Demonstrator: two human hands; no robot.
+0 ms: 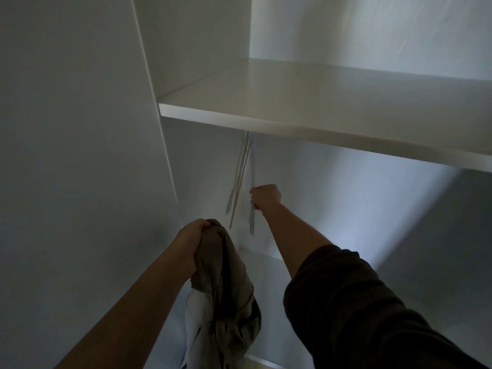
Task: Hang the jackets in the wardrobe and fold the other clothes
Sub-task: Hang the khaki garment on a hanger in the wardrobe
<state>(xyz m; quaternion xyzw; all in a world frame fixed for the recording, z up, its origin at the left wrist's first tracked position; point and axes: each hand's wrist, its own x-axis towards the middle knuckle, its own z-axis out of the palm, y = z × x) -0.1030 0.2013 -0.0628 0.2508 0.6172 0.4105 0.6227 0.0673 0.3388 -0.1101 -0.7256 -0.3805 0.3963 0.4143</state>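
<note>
I am looking into a dim white wardrobe [80, 129]. A bare white shelf [319, 102] crosses the upper half of the view, its front edge running from centre left down to the right.

Under the left end of that front edge hangs a small cluster of thin, pale hangers [238, 179], one of them pinkish. Whatever they hang from is hidden behind the shelf.

My right hand [267, 195] reaches in beneath the shelf, its fingers curled in a fist round the rightmost hanger [251, 225], whose lower end pokes out below the hand. A dark sleeve [359, 302] is pushed up that forearm.

My left hand [193, 241] is lower and nearer to me, just left of the hangers, and it grips a bunched handful of an olive-brown jacket [234, 302] at its top. The jacket dangles straight down from the hand, off its hanger, with a pale lining showing on its left side, and it runs out of the bottom of the view.
</note>
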